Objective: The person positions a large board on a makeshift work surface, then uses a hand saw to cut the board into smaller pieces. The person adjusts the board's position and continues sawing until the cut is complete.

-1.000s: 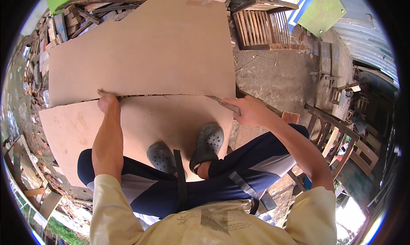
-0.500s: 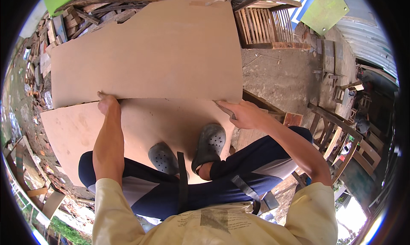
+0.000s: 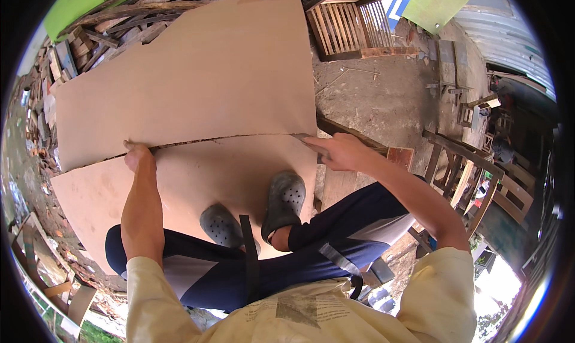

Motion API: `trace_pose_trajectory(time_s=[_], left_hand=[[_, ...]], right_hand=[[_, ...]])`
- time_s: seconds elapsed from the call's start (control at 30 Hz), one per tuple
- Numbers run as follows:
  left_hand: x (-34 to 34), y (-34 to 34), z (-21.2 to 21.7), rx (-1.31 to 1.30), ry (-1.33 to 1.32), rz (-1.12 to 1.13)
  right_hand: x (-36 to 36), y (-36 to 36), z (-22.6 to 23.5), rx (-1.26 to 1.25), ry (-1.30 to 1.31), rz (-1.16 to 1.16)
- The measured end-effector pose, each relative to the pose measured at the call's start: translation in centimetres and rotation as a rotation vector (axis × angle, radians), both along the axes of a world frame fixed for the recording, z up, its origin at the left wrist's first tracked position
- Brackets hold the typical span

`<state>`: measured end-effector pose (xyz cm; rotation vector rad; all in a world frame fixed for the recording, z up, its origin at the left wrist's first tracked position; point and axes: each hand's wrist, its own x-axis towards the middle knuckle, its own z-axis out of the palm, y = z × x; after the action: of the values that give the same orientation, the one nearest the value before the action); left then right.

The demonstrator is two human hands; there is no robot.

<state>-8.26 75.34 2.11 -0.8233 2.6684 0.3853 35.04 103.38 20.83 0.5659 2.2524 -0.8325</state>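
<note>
A large brown sheet of board lies in front of me, split across by a dark, ragged gap. My left hand is closed on the edge at the left part of this gap, with a finger or thumb sticking up over the far piece. The near piece of board lies under my feet. At the right end of the gap, my right hand is closed around a thin, flat, knife-like tool. Its tip touches the board at the gap; the grip is mostly hidden by my fingers.
My grey clogs stand on the near piece. Scrap wood is heaped at the far left. A slatted wooden frame stands at the far right, and a wooden beam lies beside the board. Wooden frames stand farther right.
The gap between the two pieces has widened and shows dark along more of its length. The view has shifted, and both hands keep their places along the gap.
</note>
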Motion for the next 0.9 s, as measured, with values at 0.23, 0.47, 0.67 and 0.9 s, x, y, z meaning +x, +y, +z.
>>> trace_pose_trajectory(time_s=[0.23, 0.47, 0.67, 0.9], left_hand=[[0.1, -0.4, 0.9, 0.049, 0.006, -0.002], [-0.2, -0.4, 0.3, 0.051, 0.002, 0.007], [-1.1, -0.8, 0.7, 0.030, 0.006, 0.057], [-0.7, -1.0, -0.1, 0.004, 0.012, -0.074]], right_hand=[[-1.7, 1.2, -1.9, -0.128, -0.028, -0.017], [-0.1, 0.1, 5.3, -0.081, -0.007, -0.054], [0.8, 2.6, 12.9, -0.128, -0.066, -0.111], [1.2, 1.6, 3.6, -0.069, -0.083, -0.087]])
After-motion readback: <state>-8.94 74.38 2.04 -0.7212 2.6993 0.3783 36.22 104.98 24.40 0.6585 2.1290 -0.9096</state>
